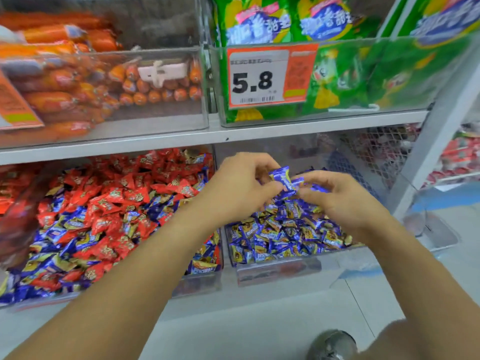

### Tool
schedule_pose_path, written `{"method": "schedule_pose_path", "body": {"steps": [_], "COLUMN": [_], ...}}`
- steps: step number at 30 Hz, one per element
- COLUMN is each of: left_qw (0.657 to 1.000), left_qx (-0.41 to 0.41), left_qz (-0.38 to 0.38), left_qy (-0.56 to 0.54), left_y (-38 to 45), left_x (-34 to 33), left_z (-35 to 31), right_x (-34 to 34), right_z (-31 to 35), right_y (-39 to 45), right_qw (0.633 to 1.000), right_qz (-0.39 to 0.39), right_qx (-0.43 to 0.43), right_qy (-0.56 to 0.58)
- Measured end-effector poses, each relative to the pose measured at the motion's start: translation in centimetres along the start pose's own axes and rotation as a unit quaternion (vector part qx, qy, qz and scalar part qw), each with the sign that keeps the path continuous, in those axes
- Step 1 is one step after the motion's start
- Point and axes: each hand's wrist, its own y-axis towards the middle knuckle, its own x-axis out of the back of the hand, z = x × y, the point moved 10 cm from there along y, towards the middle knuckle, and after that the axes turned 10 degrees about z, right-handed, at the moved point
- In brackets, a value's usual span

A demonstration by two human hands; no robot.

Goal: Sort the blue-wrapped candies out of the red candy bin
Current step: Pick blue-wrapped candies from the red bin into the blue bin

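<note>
Item: blue-wrapped candies [284, 181], several, pinched between my left hand [242, 187] and right hand [340, 196], both grasping them above the clear plastic bin of blue candies [280, 268]. Adjacent left: clear bin of mixed red and blue candies [197, 284]. Above: orange-bordered price tag [259, 79] reading 5.8.

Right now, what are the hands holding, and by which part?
Both hands pinch blue-wrapped candies above the blue candy bin: the left hand at the body of one, the right hand at a twisted wrapper end.
</note>
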Motion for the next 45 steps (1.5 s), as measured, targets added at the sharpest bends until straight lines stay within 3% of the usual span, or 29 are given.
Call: {"method": "schedule_pose_path", "body": {"steps": [2, 4, 7, 9, 13, 15, 18, 22, 24, 29, 32, 35, 39, 45], "left_qw": [0.993, 0.985, 0.978, 0.976, 0.965, 0.947, 0.949, 0.954, 0.956, 0.944, 0.927, 0.923, 0.942, 0.947], "left_qx": [-0.001, -0.02, -0.071, -0.038, 0.111, 0.144, 0.136, 0.136, 0.141, 0.136, 0.136, 0.132, 0.116, 0.117], "left_qz": [0.028, 0.026, -0.092, -0.126, 0.001, 0.034, 0.032, 0.032, 0.04, 0.071, 0.097, 0.107, 0.092, 0.088], "left_qy": [0.118, 0.167, 0.173, 0.172, 0.236, 0.284, 0.283, 0.266, 0.254, 0.293, 0.335, 0.345, 0.301, 0.287], "left_y": [1.3, 1.0, -3.0, -5.9, -9.4, -10.6, -11.5, -12.0, -12.5, -12.9, -12.3, -11.6, -11.4, -11.7], "left_x": [-1.8, -2.2, 1.4, 3.8, 3.8, 3.2, 3.2, 4.1, 4.6, 4.1, 3.3, 3.0, 2.8, 2.8], "left_z": [-0.6, -1.0, -1.5, 0.8, 8.8, 11.3, 12.3, 13.3, 14.0, 14.1, 14.1, 14.2, 14.0, 13.8], "right_x": [2.6, 3.9, 4.7, 4.5, 1.2, -2.6, -9.6, -17.8, -20.0, -22.3, -23.5, -23.9, -24.2, -23.8], "right_z": [-0.6, -1.1, -0.4, 0.7, 4.0, 6.2, 9.9, 11.3, 10.8, 7.8, 7.1, 7.1, 7.2, 6.9], "right_y": [-0.4, -0.7, -1.0, -0.8, -0.1, 0.0, -1.2, -2.3, -1.5, 1.6, 2.1, 2.5, 2.6, 2.4], "right_qw": [0.999, 0.999, 0.999, 0.997, 0.99, 0.983, 0.945, 0.854, 0.819, 0.76, 0.722, 0.706, 0.688, 0.704], "right_qz": [-0.037, -0.033, -0.036, -0.048, -0.071, -0.04, 0.036, 0.113, 0.13, 0.217, 0.225, 0.233, 0.224, 0.241], "right_qx": [0.002, 0.002, 0.027, 0.054, 0.115, 0.161, 0.269, 0.368, 0.356, 0.216, 0.203, 0.189, 0.204, 0.209], "right_qy": [-0.031, -0.007, 0.01, 0.005, -0.052, -0.082, -0.181, -0.35, -0.431, -0.573, -0.623, -0.641, -0.66, -0.634]}}
